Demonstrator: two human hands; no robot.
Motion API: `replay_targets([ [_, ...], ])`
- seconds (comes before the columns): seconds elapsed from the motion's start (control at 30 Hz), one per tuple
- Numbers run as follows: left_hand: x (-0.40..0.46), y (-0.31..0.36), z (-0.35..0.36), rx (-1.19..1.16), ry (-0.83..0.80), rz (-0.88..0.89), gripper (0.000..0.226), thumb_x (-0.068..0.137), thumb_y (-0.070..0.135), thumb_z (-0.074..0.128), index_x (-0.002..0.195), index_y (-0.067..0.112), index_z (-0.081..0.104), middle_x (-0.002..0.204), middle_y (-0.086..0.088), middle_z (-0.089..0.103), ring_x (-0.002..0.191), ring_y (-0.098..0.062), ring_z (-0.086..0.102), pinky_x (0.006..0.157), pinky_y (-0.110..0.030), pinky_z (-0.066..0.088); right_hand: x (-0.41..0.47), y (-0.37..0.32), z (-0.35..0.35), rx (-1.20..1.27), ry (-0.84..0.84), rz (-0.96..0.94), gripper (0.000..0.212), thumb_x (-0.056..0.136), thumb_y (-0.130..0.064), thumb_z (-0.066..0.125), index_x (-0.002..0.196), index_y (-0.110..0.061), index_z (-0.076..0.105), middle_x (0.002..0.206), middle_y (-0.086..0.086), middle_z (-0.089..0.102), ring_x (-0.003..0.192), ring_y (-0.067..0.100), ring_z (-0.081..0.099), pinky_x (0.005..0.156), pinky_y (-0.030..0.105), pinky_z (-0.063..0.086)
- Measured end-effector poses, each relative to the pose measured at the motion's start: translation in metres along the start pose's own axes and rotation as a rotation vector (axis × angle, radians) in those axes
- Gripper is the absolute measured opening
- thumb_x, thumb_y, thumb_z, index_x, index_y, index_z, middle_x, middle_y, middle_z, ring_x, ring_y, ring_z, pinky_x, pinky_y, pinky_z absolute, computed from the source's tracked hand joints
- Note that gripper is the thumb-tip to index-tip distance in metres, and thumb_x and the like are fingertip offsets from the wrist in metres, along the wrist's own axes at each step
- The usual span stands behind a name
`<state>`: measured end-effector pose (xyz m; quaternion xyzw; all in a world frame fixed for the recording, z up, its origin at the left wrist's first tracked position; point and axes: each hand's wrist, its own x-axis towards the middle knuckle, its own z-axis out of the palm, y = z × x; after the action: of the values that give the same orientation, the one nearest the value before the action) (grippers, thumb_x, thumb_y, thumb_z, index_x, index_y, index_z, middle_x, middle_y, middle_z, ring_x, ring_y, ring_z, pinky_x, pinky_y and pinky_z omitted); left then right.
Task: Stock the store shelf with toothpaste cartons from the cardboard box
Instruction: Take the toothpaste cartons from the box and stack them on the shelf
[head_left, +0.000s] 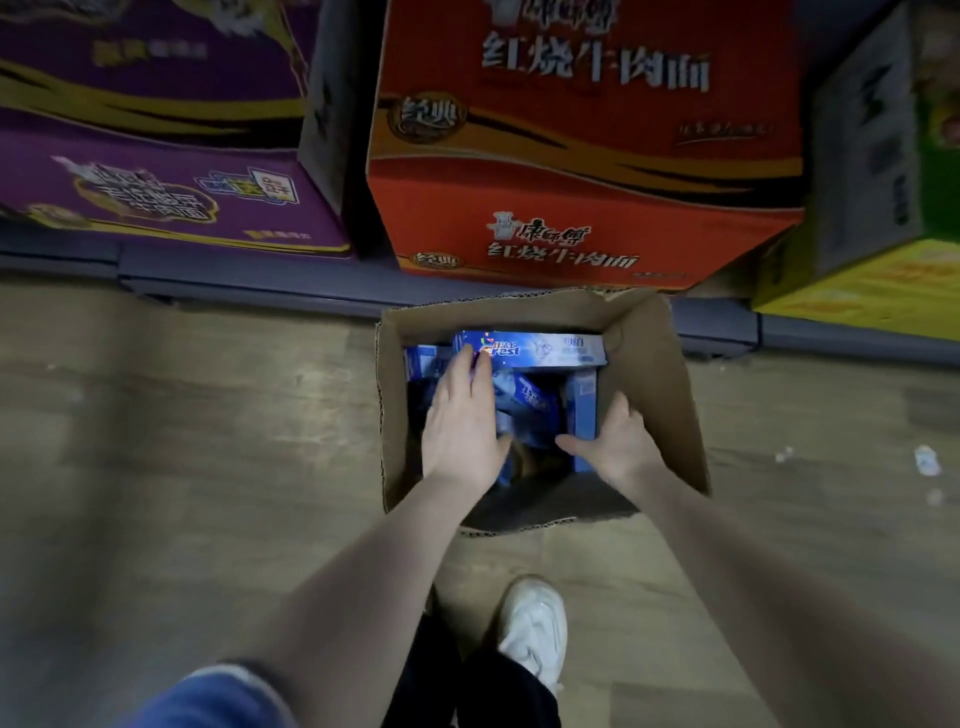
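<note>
An open cardboard box (670, 395) sits on the floor below me, holding several blue toothpaste cartons. One carton (545, 349) lies flat along the far side with its printed face up. My left hand (460, 421) reaches into the box, fingers spread, fingertips touching that carton's left end. My right hand (615, 441) is inside the box at the right, thumb out to the left, resting against an upright blue carton (584, 410). Neither hand has closed on anything.
A low grey shelf edge (260, 286) runs behind the box. On it stand a purple noodle case (156, 156), a red noodle case (582, 156) and a yellow-green case (883, 234). My white shoe (535, 629) is on the wooden floor near the box.
</note>
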<state>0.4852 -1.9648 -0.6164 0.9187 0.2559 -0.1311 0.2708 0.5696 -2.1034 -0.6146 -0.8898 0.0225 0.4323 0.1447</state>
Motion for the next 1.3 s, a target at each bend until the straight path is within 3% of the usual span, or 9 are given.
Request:
replay_targets([
  [0.1, 0.012, 0.006, 0.011, -0.310, 0.169, -0.191, 0.084, 0.077, 0.017, 0.074, 0.145, 0.016, 0.024, 0.146, -0.007, 0.025, 0.131, -0.025, 0.037, 0.104, -0.039, 0.039, 0.021, -0.005, 0.004, 0.114, -0.056, 0.140, 0.082, 0.075, -0.030, 0.076, 0.136, -0.003, 0.027, 0.138, 0.018, 0.042, 0.125, 0.032, 0.045, 0.102, 0.041, 0.040],
  [0.2, 0.023, 0.004, 0.020, -0.552, 0.211, -0.380, 0.085, 0.073, 0.017, 0.077, 0.143, 0.015, 0.029, 0.144, -0.007, 0.033, 0.133, -0.023, 0.036, 0.106, -0.036, 0.034, 0.038, -0.012, 0.006, 0.173, -0.084, 0.209, 0.075, 0.076, -0.022, 0.076, 0.132, 0.001, 0.032, 0.132, 0.018, 0.049, 0.119, 0.031, 0.050, 0.095, 0.037, 0.043],
  [0.47, 0.049, -0.013, 0.049, -0.910, 0.213, -0.518, 0.070, 0.071, 0.018, 0.079, 0.133, 0.015, 0.048, 0.128, -0.003, 0.055, 0.112, -0.016, 0.057, 0.097, -0.032, 0.046, 0.082, -0.024, 0.026, 0.194, -0.120, 0.276, 0.066, 0.079, -0.012, 0.073, 0.131, 0.006, 0.037, 0.130, 0.021, 0.050, 0.119, 0.031, 0.051, 0.092, 0.035, 0.044],
  [0.6, 0.059, -0.012, 0.058, -0.836, 0.285, -0.517, 0.073, 0.069, 0.017, 0.081, 0.134, 0.012, 0.048, 0.131, -0.011, 0.043, 0.110, -0.024, 0.057, 0.099, -0.038, 0.045, 0.104, -0.020, 0.052, 0.229, -0.013, 0.289, 0.056, 0.079, -0.011, 0.070, 0.126, 0.006, 0.044, 0.114, 0.021, 0.058, 0.107, 0.030, 0.057, 0.086, 0.033, 0.046],
  [0.77, 0.055, -0.006, 0.063, -0.737, 0.350, -0.514, 0.065, 0.069, 0.009, 0.079, 0.128, 0.013, 0.052, 0.128, -0.007, 0.051, 0.119, -0.023, 0.052, 0.098, -0.028, 0.037, 0.113, -0.011, 0.077, 0.270, 0.362, 0.312, 0.068, 0.077, -0.012, 0.072, 0.130, 0.002, 0.032, 0.132, 0.025, 0.044, 0.120, 0.040, 0.047, 0.096, 0.045, 0.042],
  [0.87, 0.058, -0.011, 0.067, -0.764, 0.317, -0.543, 0.075, 0.067, 0.008, 0.079, 0.133, 0.015, 0.046, 0.129, -0.004, 0.054, 0.117, -0.022, 0.055, 0.101, -0.038, 0.043, 0.115, -0.010, 0.080, 0.237, 0.435, 0.307, 0.056, 0.083, -0.012, 0.065, 0.128, 0.002, 0.033, 0.128, 0.025, 0.047, 0.116, 0.040, 0.050, 0.091, 0.043, 0.043],
  [1.07, 0.062, -0.002, 0.060, -0.730, 0.175, -0.673, 0.037, 0.074, 0.021, 0.077, 0.101, 0.006, 0.056, 0.102, -0.008, 0.067, 0.102, -0.026, 0.062, 0.080, -0.028, 0.043, 0.117, -0.012, 0.076, 0.130, 0.433, 0.235, 0.056, 0.086, -0.024, 0.064, 0.128, 0.001, 0.037, 0.127, 0.022, 0.051, 0.115, 0.039, 0.052, 0.087, 0.042, 0.044],
  [1.17, 0.065, 0.004, 0.060, -0.721, 0.131, -0.736, 0.052, 0.077, 0.027, 0.075, 0.117, 0.008, 0.048, 0.114, -0.011, 0.064, 0.110, -0.030, 0.058, 0.082, -0.031, 0.044, 0.119, -0.013, 0.069, -0.026, 0.376, 0.198, 0.041, 0.087, -0.026, 0.062, 0.119, -0.002, 0.050, 0.123, 0.021, 0.055, 0.111, 0.038, 0.055, 0.084, 0.041, 0.047],
  [1.3, 0.078, 0.000, 0.061, -0.679, 0.164, -0.793, 0.052, 0.076, 0.033, 0.073, 0.119, 0.009, 0.055, 0.123, -0.009, 0.056, 0.112, -0.032, 0.056, 0.079, -0.031, 0.042, 0.121, -0.014, 0.059, 0.062, 0.371, 0.220, 0.030, 0.083, -0.022, 0.065, 0.107, -0.003, 0.062, 0.115, 0.019, 0.063, 0.105, 0.037, 0.061, 0.081, 0.036, 0.049],
])
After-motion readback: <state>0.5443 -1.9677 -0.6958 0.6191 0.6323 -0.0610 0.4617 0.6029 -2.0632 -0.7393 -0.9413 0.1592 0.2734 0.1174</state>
